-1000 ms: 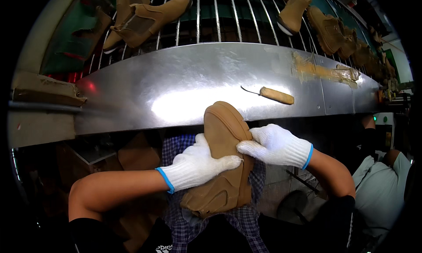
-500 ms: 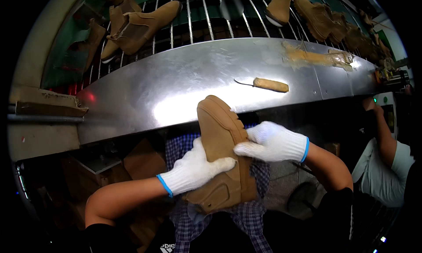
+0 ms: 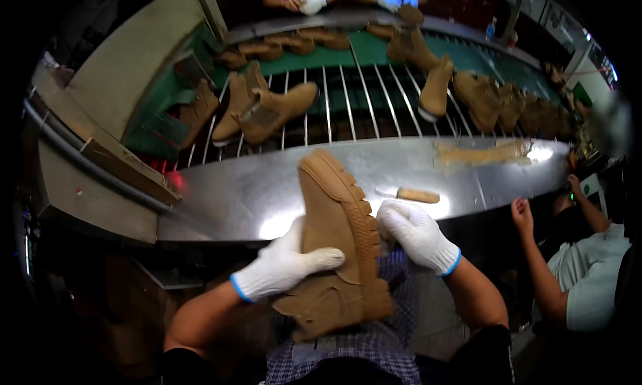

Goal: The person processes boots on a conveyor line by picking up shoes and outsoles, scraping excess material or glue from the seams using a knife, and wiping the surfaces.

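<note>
A tan ankle boot [image 3: 328,228] with a chunky lugged sole is tilted up in front of me, toe away and sole facing right. My left hand [image 3: 284,261], in a white knit glove with a blue cuff, grips its upper, thumb across the side. Beside the sole's edge is my right hand [image 3: 413,234], gloved the same way, with curled fingers; whatever they may pinch is hidden. A hand tool with a pale handle [image 3: 418,196] and a thin, blurred blade lies on the metal ledge [image 3: 231,208] just beyond my right hand.
Past the ledge, metal bars [image 3: 338,111] carry several tan boots [image 3: 274,111]. More stand on the green surface [image 3: 328,56] behind. Far across, another person's gloved hand [image 3: 312,5] shows. At right sits a person in a pale shirt [image 3: 592,278], one hand [image 3: 522,214] raised.
The view has tilted up, bringing the far side and other people's hands into sight. My right hand has come off the sole and curled beside it; my left still holds the boot.
</note>
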`<state>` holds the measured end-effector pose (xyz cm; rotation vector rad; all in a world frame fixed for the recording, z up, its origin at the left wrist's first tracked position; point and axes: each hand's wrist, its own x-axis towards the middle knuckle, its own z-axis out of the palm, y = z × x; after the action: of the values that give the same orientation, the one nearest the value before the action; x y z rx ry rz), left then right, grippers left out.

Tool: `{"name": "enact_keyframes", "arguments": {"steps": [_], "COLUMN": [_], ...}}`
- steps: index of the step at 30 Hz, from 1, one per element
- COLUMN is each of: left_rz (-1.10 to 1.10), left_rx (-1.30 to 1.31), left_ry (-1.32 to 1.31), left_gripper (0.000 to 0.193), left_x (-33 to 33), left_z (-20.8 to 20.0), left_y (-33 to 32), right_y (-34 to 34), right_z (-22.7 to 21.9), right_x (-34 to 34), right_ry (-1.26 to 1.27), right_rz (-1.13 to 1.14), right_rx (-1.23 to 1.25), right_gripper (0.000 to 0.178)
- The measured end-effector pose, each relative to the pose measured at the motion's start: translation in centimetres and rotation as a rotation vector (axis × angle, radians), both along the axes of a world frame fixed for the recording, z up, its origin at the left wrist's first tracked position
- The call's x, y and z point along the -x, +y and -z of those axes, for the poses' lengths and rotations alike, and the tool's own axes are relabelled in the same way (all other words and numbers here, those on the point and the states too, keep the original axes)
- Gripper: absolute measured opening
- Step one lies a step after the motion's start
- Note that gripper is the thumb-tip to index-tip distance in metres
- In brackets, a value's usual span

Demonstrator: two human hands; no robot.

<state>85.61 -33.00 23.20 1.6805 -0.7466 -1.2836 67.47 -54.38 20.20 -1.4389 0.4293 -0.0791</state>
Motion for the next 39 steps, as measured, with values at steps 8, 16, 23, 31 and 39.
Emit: {"name": "enact_keyframes", "arguments": {"steps": [8, 16, 23, 31, 39], "left_rz": [-0.125, 0.031, 0.024, -0.249, -0.425], "left_rx": [-0.147, 0.422, 0.136, 0.196, 0.424], "left_ry": [-1.673, -1.448, -0.849, -0.873, -0.765], "left_gripper": [0.121, 0.094, 0.129, 0.137, 0.142], "left_x": [-6.5, -10.7, -22.5, -10.9, -8.9], "left_z": [3.7, 11.3, 9.7, 14.2, 17.2], "left_y": [-2.7, -2.3, -2.0, 2.8, 1.3], "right_y": [-8.8, -12.1, 3.8, 6.3, 4.5], "right_z": [9.0, 9.5, 2.8, 3.0, 0.5], "right_x": [0.6, 0.8, -4.2, -8.5, -11.7], "right_ry": [0.3, 0.422, 0.038, 0.203, 0.305], "right_rz": [0.088, 0.533, 0.17, -0.141, -0.367], "right_rx": [1.606, 0.634, 0.654, 1.121, 1.383], "right_gripper": [0.035, 0.023, 0.036, 0.035, 0.037]}}
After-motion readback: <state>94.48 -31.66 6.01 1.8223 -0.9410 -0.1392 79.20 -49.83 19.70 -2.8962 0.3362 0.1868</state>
